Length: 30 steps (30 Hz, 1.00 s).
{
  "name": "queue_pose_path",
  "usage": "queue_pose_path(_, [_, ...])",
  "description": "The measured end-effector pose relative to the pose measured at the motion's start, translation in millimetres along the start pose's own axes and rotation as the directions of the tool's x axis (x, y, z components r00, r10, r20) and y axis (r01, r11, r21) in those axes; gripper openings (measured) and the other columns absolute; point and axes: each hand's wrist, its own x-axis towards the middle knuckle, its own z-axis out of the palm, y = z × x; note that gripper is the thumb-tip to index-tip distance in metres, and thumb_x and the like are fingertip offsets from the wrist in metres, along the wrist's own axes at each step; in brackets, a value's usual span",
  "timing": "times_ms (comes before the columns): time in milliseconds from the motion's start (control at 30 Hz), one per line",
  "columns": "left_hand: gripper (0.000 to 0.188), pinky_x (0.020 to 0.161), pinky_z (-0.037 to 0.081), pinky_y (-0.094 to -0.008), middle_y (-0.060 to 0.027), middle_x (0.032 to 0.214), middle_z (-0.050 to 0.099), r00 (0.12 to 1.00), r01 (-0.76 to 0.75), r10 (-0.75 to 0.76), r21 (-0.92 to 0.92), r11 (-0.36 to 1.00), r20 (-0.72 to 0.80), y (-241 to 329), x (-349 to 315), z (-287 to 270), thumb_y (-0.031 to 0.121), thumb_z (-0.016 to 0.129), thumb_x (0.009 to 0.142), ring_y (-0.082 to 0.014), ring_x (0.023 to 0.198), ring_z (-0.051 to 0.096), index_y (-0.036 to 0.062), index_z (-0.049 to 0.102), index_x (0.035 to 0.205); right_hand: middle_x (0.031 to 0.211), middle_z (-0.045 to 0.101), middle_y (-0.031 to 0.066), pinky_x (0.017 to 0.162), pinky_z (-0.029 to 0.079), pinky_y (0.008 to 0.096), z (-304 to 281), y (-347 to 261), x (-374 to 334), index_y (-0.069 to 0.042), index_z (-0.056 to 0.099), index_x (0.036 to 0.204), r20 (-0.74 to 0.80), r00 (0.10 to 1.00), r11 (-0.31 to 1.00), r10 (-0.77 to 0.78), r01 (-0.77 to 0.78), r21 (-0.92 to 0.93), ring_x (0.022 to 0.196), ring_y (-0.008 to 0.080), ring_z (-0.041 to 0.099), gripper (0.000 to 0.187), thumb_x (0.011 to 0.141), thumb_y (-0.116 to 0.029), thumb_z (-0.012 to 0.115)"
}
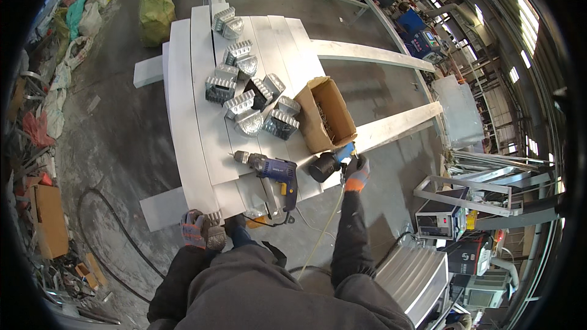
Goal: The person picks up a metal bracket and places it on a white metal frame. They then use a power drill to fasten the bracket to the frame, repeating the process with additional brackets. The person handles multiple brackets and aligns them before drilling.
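My left hand (193,228), in a grey-and-orange glove, is closed on a ridged silver metal fitting (214,236) at the near left edge of the white panels (205,128). To the right, my right hand (356,173), gloved alike, is wrapped round a blue-and-black tool (324,166) with a yellowish hose hanging below; its exact kind is unclear. Between the hands a blue corded drill (276,170) lies on the panels, chuck toward the left. Several similar silver fittings (249,121) are scattered beyond it. An open cardboard box (310,131) with small loose pieces inside stands just beyond the tool.
White beams (400,123) stick out to the right beneath the panels. A black cable (116,223) curves over the floor at left, near a cardboard carton (49,220) and scraps. A yellow-green sack (151,9) stands far left. Corrugated metal (416,278) and machines are at lower right.
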Motion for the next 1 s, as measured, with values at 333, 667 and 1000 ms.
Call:
queue_pose_path(333, [0.023, 0.096, 0.050, -0.0487, -0.0117, 0.117, 0.064, 0.993, 0.080, -0.080, 0.006, 0.997, 0.090, 8, -2, -9, 0.017, 0.071, 0.085, -0.0377, 0.115, 0.059, 0.0143, 0.070, 0.108, 0.116, 0.075, 0.0211, 0.087, 0.057, 0.0473, 90, 84, 106, -0.004, 0.070, 0.120, 0.463, 0.857, 0.832, 0.227, 0.076, -0.549, 0.104, 0.0359, 0.073, 0.036, 0.093, -0.027, 0.064])
queue_pose_path(667, [0.018, 0.093, 0.053, -0.0470, -0.0098, 0.108, 0.069, 0.999, 0.041, -0.041, -0.142, 0.989, 0.007, -3, -6, -4, 0.019, 0.077, 0.084, -0.0344, 0.111, 0.063, 0.0119, 0.073, 0.101, 0.086, 0.060, 0.0139, 0.054, 0.053, 0.0423, 21, 107, 24, -0.013, 0.059, 0.133, 0.381, 0.896, 0.775, 0.230, -0.405, 0.485, 0.065, 0.0268, 0.064, 0.042, 0.091, -0.020, 0.063])
queue_pose_path(1000, [0.046, 0.119, 0.038, -0.0456, -0.0117, 0.149, 0.052, 0.977, 0.044, 0.003, -0.214, 0.976, 0.213, -22, -29, -8, 0.015, 0.058, 0.096, -0.0333, 0.142, 0.045, 0.0142, 0.060, 0.142, 0.078, 0.062, 0.0034, 0.056, 0.050, 0.0327, -31, -120, -214, -0.007, 0.069, 0.111, 0.978, 0.175, 0.930, -0.115, -0.327, 0.168, 0.065, 0.0168, 0.061, 0.019, 0.106, -0.019, 0.056])
